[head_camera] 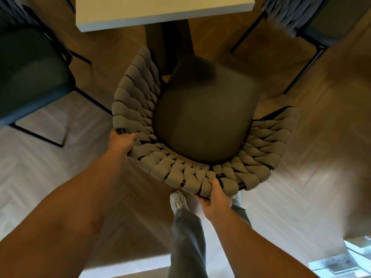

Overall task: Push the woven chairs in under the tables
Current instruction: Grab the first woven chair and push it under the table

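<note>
Chair: the woven chair (200,125) sits dead centre, turned a bit so its open front points to about 12 o'clock at the table.
Seat: dark round cushion (206,117), front edge near the table's base but not under the top.
Table: pale tabletop (160,13) up at 12 o'clock, dark pedestal (170,43) under it.
Left hand: left hand (122,141) at 9 o'clock on the backrest rim, fingers curled tight over the woven straps.
Right hand: right hand (215,199) at 6 o'clock, thumb on top, fingers wrapped under the rim.
Other chairs: dark chair (30,73) at 10 o'clock, another woven one (301,15) at 1 o'clock.
Feet: pale sneaker (177,201) just below the chair, on wood floor (321,137).
</note>
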Motion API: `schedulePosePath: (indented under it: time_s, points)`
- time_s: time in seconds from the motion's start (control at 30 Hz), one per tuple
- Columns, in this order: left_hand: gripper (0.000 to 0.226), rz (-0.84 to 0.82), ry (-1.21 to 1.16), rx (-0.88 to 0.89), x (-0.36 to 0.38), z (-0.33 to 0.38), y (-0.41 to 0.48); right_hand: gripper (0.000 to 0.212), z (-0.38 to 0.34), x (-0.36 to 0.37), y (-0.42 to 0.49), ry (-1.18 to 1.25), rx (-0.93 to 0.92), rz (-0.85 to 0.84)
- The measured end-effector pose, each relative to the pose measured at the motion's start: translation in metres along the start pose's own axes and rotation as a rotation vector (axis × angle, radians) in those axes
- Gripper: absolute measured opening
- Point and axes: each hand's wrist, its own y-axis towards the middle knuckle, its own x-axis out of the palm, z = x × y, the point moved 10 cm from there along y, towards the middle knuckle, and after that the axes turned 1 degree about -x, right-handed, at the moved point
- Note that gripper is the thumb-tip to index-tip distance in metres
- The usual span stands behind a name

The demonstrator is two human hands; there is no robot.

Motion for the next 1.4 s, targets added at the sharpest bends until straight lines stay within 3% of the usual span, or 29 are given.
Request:
schedulePosePath:
  time_s: [0.17,0.33,0.43,0.57,0.67,0.77,0.9,1.07,1.17,1.4]
  points:
    - [0.066,0.033,-0.089,-0.042,0.001,-0.032,-0.020,0.023,-0.032,-0.015,0.005,-0.164,-0.026,0.022]
    - [0.072,0.070,-0.223,-0.136,0.010,-0.066,-0.046,0.027,-0.073,-0.022,0.018,-0.368,-0.060,0.021]
    - [0.071,0.132,-0.268,-0.177,0.014,-0.081,-0.062,0.022,-0.097,-0.019,0.029,-0.362,-0.077,0.002]
    - [0.068,0.207,-0.321,-0.232,0.023,-0.096,-0.083,0.032,-0.123,-0.012,0.045,-0.460,-0.121,-0.018]
    - [0.070,0.230,-0.352,-0.252,0.030,-0.105,-0.098,0.010,-0.142,-0.005,0.049,-0.521,-0.151,-0.034]
    - [0.067,0.217,-0.398,-0.269,0.040,-0.112,-0.111,0.004,-0.156,0.000,0.054,-0.554,-0.138,-0.073]
    - [0.070,0.147,-0.423,-0.279,0.044,-0.112,-0.111,0.009,-0.160,0.005,0.048,-0.573,-0.101,-0.117]
    - [0.071,-0.020,-0.607,-0.327,0.051,-0.111,-0.118,0.042,-0.139,0.008,0.031,-0.476,-0.050,-0.182]
    - [0.077,-0.087,-0.698,-0.394,0.068,-0.116,-0.129,0.043,-0.123,0.013,0.025,-0.417,-0.036,-0.213]
    - [0.075,0.005,-0.641,-0.420,0.058,-0.122,-0.108,0.041,-0.115,0.010,0.043,-0.430,-0.096,-0.065]
